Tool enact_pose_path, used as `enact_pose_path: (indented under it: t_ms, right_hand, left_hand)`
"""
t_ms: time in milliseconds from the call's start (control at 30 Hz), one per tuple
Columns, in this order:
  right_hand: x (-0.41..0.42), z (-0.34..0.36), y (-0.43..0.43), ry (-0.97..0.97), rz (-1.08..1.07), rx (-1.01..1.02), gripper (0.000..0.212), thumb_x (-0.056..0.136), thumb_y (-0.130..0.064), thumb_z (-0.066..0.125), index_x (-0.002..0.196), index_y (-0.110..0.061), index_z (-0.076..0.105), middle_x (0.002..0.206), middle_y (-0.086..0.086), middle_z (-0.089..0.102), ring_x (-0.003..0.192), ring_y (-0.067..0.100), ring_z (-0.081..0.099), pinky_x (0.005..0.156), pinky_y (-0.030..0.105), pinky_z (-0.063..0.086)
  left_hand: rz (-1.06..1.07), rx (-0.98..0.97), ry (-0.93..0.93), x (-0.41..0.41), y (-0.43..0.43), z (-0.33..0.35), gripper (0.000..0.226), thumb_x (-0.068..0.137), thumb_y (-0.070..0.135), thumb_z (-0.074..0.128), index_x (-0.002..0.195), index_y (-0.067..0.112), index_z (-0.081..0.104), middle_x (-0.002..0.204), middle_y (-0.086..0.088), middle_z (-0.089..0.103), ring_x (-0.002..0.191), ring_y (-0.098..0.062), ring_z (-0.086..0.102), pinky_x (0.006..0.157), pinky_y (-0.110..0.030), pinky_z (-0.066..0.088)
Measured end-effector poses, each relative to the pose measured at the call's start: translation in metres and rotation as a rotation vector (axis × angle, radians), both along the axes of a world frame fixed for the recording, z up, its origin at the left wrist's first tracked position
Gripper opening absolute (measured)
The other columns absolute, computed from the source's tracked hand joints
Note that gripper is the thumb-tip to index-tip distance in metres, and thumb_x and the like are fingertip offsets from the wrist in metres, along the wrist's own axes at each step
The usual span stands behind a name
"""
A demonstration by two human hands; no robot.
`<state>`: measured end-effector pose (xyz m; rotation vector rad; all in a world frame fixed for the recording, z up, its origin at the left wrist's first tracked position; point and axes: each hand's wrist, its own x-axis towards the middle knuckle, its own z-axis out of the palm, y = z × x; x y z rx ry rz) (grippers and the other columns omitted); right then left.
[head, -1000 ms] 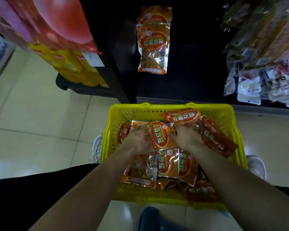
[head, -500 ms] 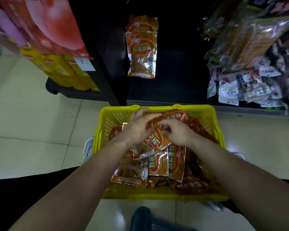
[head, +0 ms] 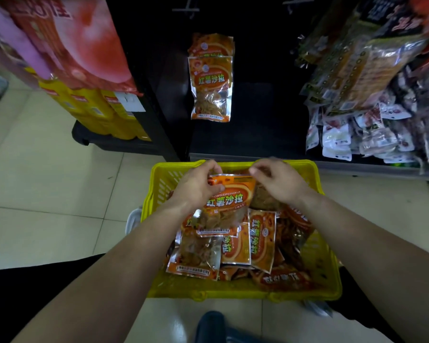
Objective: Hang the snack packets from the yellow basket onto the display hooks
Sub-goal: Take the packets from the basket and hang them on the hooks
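Before the dark shelf [head: 258, 107], one packet [head: 227, 201] has been lifted from the yellow basket [head: 159, 184], its top pinched by the left hand [head: 196, 186] and the right hand [head: 275, 181]; hanging can follow.

One yellow basket [head: 159, 184], one left hand [head: 198, 188], one right hand [head: 279, 184], two hung packets [head: 211, 87], one held packet [head: 229, 201].

Small shop, snack aisle. Orange packets [head: 210, 78] hang on a dark display panel [head: 258, 107], far centre. Crowded rack of bagged snacks [head: 357, 100] far right. Stacked yellow cartons [head: 97, 112] with a price label [head: 130, 102] far left. Near: yellow basket [head: 317, 276] full of matching loose packets [head: 235, 246]. Tiled floor [head: 47, 184].
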<state>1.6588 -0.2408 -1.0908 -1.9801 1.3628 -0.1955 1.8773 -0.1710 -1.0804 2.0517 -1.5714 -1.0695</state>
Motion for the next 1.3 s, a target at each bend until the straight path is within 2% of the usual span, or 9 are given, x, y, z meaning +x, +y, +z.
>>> enact_pose_path:
  t_ms: [133,233,333,567,700,800,933,1100,1300]
  right_hand:
    - [-0.003,-0.009,-0.017,0.244,0.09,-0.115,0.036,0.096,-0.022,0.056,0.131,-0.028,0.057,0.131,0.001,0.051,0.122,0.026,0.052,0.102,0.04,0.045]
    - [0.002,-0.019,-0.021,0.323,0.114,-0.141,0.035,0.089,-0.022,0.067,0.122,-0.028,0.059,0.127,0.0,0.048,0.113,0.026,0.057,0.093,0.038,0.049]
    - [0.006,-0.03,-0.02,0.4,0.091,-0.181,0.03,0.088,-0.018,0.068,0.114,-0.03,0.059,0.121,0.001,0.052,0.104,0.028,0.061,0.08,0.036,0.051]
    - [0.0,-0.024,-0.016,0.434,0.183,-0.263,0.015,0.09,-0.024,0.057,0.102,-0.023,0.067,0.111,0.003,0.049,0.109,0.026,0.05,0.083,0.038,0.051]
    - [-0.002,-0.02,-0.011,0.446,0.225,-0.155,0.008,0.093,-0.031,0.058,0.089,-0.03,0.051,0.099,0.0,0.06,0.094,0.026,0.059,0.075,0.035,0.049]
    - [-0.003,-0.01,-0.01,0.386,0.168,-0.059,0.009,0.097,-0.032,0.055,0.095,-0.034,0.046,0.092,0.002,0.061,0.09,0.028,0.06,0.072,0.036,0.047]
    - [-0.007,0.033,-0.014,0.293,0.175,-0.02,0.027,0.098,-0.027,0.054,0.121,-0.041,0.059,0.117,0.003,0.065,0.11,0.027,0.061,0.091,0.041,0.052]
    - [-0.014,0.109,-0.007,0.188,0.287,-0.005,0.016,0.096,-0.026,0.057,0.092,-0.04,0.064,0.091,-0.007,0.07,0.086,0.012,0.065,0.08,0.04,0.054]
    - [-0.008,0.196,0.01,0.105,0.392,-0.204,0.009,0.096,-0.03,0.061,0.098,-0.031,0.069,0.093,-0.012,0.069,0.087,0.008,0.063,0.079,0.038,0.053]
  left_hand:
    - [0.086,0.028,-0.025,0.014,0.001,-0.007,0.018,0.085,0.037,0.077,0.088,0.029,0.062,0.092,0.007,0.07,0.079,-0.008,0.068,0.07,-0.035,0.062]
    - [0.147,0.003,-0.178,0.025,-0.001,-0.011,0.02,0.083,0.04,0.078,0.092,0.027,0.066,0.099,0.003,0.065,0.086,-0.016,0.065,0.075,-0.034,0.058]
    - [0.203,0.017,-0.185,0.04,-0.001,-0.016,0.02,0.082,0.04,0.079,0.085,0.026,0.065,0.086,0.006,0.065,0.08,-0.014,0.066,0.062,-0.024,0.051]
    - [0.232,0.049,-0.357,0.052,0.001,-0.02,0.022,0.082,0.051,0.074,0.091,0.031,0.067,0.09,0.002,0.073,0.083,-0.02,0.069,0.075,-0.035,0.059]
    - [0.154,0.107,-0.427,0.052,0.0,-0.013,0.027,0.082,0.052,0.072,0.097,0.029,0.073,0.094,0.001,0.073,0.087,-0.023,0.067,0.075,-0.033,0.055]
    - [0.093,0.056,-0.347,0.053,0.0,-0.003,0.02,0.086,0.04,0.072,0.104,0.033,0.069,0.1,0.002,0.072,0.091,-0.022,0.067,0.077,-0.034,0.056]
    - [0.079,-0.003,-0.19,0.058,-0.002,0.027,0.014,0.09,0.025,0.069,0.092,0.038,0.066,0.095,0.003,0.073,0.087,-0.017,0.069,0.074,-0.029,0.054]
    - [-0.029,-0.117,-0.176,0.055,0.004,0.085,0.017,0.094,0.021,0.064,0.107,0.029,0.073,0.096,0.009,0.072,0.09,-0.012,0.066,0.075,-0.024,0.047]
    - [-0.073,-0.153,0.088,0.042,0.013,0.164,0.018,0.1,0.02,0.06,0.099,0.032,0.074,0.094,0.012,0.076,0.091,-0.006,0.071,0.084,-0.031,0.056]
